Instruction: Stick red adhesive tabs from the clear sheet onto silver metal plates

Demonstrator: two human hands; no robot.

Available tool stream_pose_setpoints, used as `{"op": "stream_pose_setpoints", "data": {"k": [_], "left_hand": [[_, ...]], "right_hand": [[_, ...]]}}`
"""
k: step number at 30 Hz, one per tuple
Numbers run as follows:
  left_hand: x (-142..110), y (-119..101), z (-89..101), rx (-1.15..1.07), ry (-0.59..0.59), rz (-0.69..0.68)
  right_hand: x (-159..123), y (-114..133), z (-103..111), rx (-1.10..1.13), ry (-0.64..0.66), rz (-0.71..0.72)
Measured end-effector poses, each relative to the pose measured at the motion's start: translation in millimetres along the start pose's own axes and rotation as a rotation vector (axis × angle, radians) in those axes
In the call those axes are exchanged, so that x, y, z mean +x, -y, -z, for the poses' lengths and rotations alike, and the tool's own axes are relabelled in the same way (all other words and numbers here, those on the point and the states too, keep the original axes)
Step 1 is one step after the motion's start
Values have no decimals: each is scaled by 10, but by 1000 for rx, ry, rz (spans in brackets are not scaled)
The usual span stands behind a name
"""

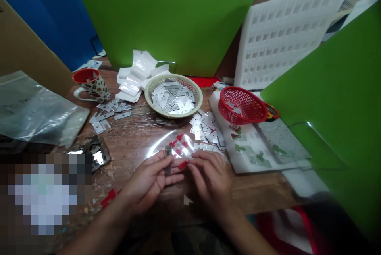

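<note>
The left hand (159, 175), palm up and half curled, pinches a small dark plate (168, 150) whose middle the thumb partly covers, while the right hand (214, 175) has thumb and forefinger nearly closed at a red tab (183, 165) toward the plate's three o'clock, blur leaving its grip uncertain. Toward one o'clock of the plate, glare washes over a clear sheet (187, 151) with red shapes (180, 137); beyond, at twelve, a cream basket (178, 116) holds metal plates (172, 98) overlapping too thickly to separate (the mug (100, 90) at ten is equally hard to read inside). A pixelated patch (44, 195) masks eight o'clock, and the bottom edge crops both forearms (98, 223).
</note>
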State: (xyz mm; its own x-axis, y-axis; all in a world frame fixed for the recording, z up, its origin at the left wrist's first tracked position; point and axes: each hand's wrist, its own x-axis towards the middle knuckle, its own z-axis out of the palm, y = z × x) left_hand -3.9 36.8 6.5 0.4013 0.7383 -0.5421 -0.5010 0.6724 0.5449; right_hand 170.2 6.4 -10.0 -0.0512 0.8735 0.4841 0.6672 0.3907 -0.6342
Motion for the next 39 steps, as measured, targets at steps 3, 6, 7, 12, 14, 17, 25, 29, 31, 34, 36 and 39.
{"op": "stream_pose_setpoints", "data": {"k": [3, 6, 7, 12, 14, 17, 25, 29, 31, 34, 36, 39], "left_hand": [[38, 13, 11, 52, -48, -32], [49, 29, 22, 171, -39, -29], [42, 34, 27, 208, -10, -12], [-19, 52, 54, 269, 167, 79], [-36, 55, 54, 270, 208, 112], [-53, 53, 41, 275, 249, 140], [-51, 43, 51, 281, 276, 154], [-49, 47, 65, 282, 284, 147], [-53, 47, 64, 291, 286, 152], [-60, 44, 55, 301, 290, 157], [-63, 41, 49, 307, 289, 160], [-65, 41, 49, 320, 289, 165]], "right_hand": [[-13, 53, 30, 30, 22, 73], [55, 94, 71, 161, 104, -2], [92, 97, 83, 208, 136, -68], [275, 71, 110, 356, 336, -290], [317, 79, 113, 366, 402, -304], [351, 115, 119, 381, 470, -304], [375, 158, 144, 402, 547, -346], [385, 156, 167, 429, 560, -390], [390, 153, 172, 429, 561, -392], [387, 156, 162, 424, 574, -393], [380, 163, 148, 448, 594, -418], [371, 172, 132, 478, 620, -450]]}}
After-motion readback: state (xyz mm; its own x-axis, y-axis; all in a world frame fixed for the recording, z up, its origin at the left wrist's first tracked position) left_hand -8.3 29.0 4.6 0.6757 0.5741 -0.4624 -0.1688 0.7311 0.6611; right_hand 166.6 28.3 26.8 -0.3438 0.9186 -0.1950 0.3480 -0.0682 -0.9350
